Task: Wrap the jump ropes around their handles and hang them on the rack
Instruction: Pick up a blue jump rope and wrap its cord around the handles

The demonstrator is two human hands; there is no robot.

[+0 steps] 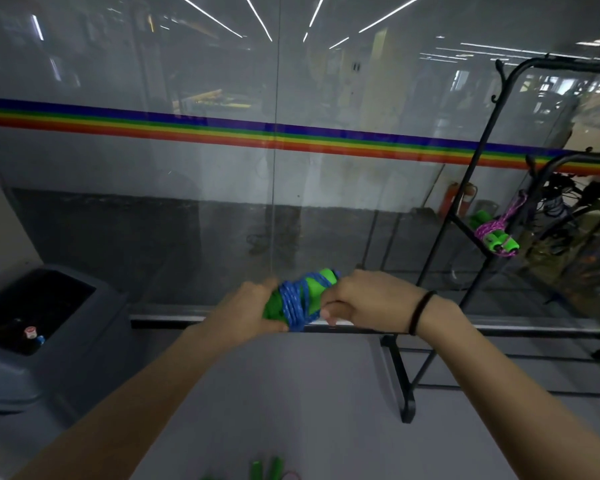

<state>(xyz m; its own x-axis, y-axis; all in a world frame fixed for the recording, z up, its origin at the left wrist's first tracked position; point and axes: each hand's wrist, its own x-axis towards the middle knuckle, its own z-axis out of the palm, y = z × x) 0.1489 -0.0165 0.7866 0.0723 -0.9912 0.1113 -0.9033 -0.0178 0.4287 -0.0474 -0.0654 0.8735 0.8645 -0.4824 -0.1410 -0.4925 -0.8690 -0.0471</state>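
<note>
Locate the glass wall [187, 168] across the far side, rainbow stripe at mid-height. Note the rack [478, 188] at right: black tube frame, hooks on the uprights. Note the bin [84, 341] at near left, top open.

Find the left hand [246, 313] and right hand [364, 299] at centre, raised in mid-air before the glass, left of the rack and apart from it. Left fingers curled round the left end of the handles [317, 284]. Right fingers curled round the right end, thumb beside the rope [295, 303]. Cannot tell whether a loose tail is pinched there.

Treat the bundle as light. Expect hard, smooth plastic in the handles and soft braided cord likely to slacken once tension drops. Grip across both handles, over the coils, to stop turns sliding off an end. Hang by a free loop, not by the plastic.

Appearance: bright green handles laid together, blue speckled cord wound in many crossing turns about the middle, green showing at either end.

Reference: pink rope [492, 233], wound on green handles, hanging on the rack at right. Further green grips [267, 469] at the near edge. Black wristband [420, 311] on the right wrist.
</note>
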